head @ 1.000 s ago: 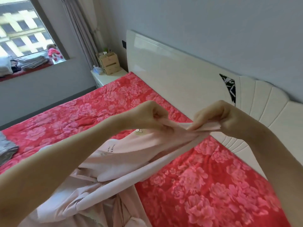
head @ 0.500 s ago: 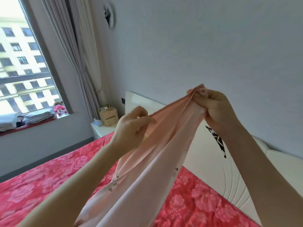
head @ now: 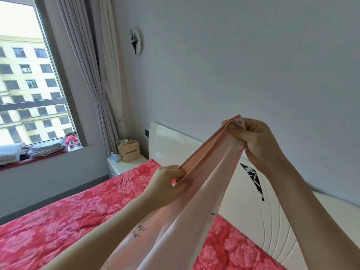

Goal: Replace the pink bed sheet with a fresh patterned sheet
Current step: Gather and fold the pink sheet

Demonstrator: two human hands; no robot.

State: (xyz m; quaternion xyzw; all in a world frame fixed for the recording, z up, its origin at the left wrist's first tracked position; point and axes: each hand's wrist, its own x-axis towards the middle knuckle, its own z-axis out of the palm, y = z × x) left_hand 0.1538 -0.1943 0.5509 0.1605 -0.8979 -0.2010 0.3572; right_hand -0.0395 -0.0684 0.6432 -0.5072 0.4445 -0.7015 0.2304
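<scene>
Above red bedspread [head: 64,221] — pale pink sheet [head: 196,201] bunched, taut.

Bed [head: 241,211]: red floral quilt [head: 68,221] spread flat over it, up to white headboard.
Nightstand [head: 124,166] beside bed: cardboard box [head: 129,151], tissue pack [head: 116,158] just left of box.
Window sill [head: 39,160]: folded cloths [head: 46,148], doll [head: 71,140] at right end.

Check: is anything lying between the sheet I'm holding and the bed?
Nothing visible does. The left hand and right hand both grip the sheet, which hangs over the bed; the red floral part that shows carries nothing. What lies under the cloth and arms is hidden.
</scene>
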